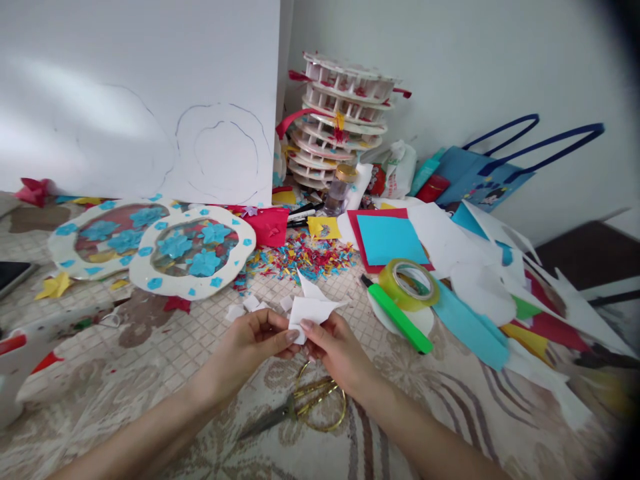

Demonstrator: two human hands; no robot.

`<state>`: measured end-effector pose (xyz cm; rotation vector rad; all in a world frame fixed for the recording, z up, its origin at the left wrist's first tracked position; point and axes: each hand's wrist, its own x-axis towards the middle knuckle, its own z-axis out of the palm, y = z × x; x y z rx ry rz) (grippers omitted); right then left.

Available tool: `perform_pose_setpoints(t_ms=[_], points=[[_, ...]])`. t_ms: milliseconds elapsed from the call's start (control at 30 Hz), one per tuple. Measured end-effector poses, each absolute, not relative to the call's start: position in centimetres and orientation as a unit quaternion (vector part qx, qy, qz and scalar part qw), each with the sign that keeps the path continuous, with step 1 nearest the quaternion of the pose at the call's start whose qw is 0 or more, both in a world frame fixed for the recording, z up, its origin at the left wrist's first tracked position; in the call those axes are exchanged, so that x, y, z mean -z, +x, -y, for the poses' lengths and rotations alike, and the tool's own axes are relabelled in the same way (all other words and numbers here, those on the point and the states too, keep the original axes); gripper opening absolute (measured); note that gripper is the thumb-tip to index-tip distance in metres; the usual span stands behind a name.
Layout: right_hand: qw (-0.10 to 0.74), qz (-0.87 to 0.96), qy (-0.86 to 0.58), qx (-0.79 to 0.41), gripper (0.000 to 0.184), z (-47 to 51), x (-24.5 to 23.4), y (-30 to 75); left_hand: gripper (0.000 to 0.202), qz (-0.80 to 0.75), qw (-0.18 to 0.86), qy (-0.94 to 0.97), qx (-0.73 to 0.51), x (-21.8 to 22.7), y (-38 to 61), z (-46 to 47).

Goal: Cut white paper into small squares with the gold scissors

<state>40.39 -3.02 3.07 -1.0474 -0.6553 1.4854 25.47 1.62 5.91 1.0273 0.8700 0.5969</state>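
Between my two hands is a piece of white paper [311, 309], folded so that pointed corners stick up and to the right. My left hand [265, 337] pinches its lower left part between thumb and fingers. The thumb of my right hand [336, 343] presses on the paper's front, with the other fingers behind and partly hidden. Just below the hands, gold-handled scissors [307, 403] lie on the patterned tablecloth, blades toward the left. Several small white paper pieces [250, 304] lie beyond my left hand.
Two white rings with blue paper flowers [245, 267] lie at left, near a glue gun [30, 347]. Colourful paper scraps [300, 257] spread behind the hands. Right are a green cutter [400, 319], tape roll [410, 285] and blue paper [390, 239]. A tiered white structure [345, 120] stands behind.
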Motion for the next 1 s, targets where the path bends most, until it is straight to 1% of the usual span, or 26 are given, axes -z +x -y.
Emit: perform_pose_setpoints(t_ms=[333,533,633,833,933,1000], points=[[0.571,0.309,-0.464,-0.602,0.023,3.2,-2.4,40.5,0.021,-0.395,0.74,0.477,-0.263,-5.8,25.4,-1.6],[0.565,0.304,-0.462,-0.612,0.023,3.2,-2.9,40.4,0.025,-0.377,0.777,0.453,-0.221,-6.7,25.0,-2.1],[0.565,0.308,-0.454,-0.617,0.022,3.3,-3.2,40.4,0.026,-0.378,0.766,0.475,-0.211,-7.1,24.9,-2.3],[0.551,0.331,-0.461,-0.612,0.023,3.4,-2.9,40.3,0.019,-0.367,0.732,0.54,-0.194,-7.0,24.9,-2.5],[0.526,0.376,-0.453,-0.613,0.024,3.5,-3.5,40.9,0.017,-0.375,0.723,0.541,-0.209,-6.8,24.9,-2.4],[0.483,0.439,-0.464,-0.598,0.026,3.7,-4.6,41.8,0.018,-0.377,0.725,0.528,-0.231,-6.7,24.8,-2.5]])
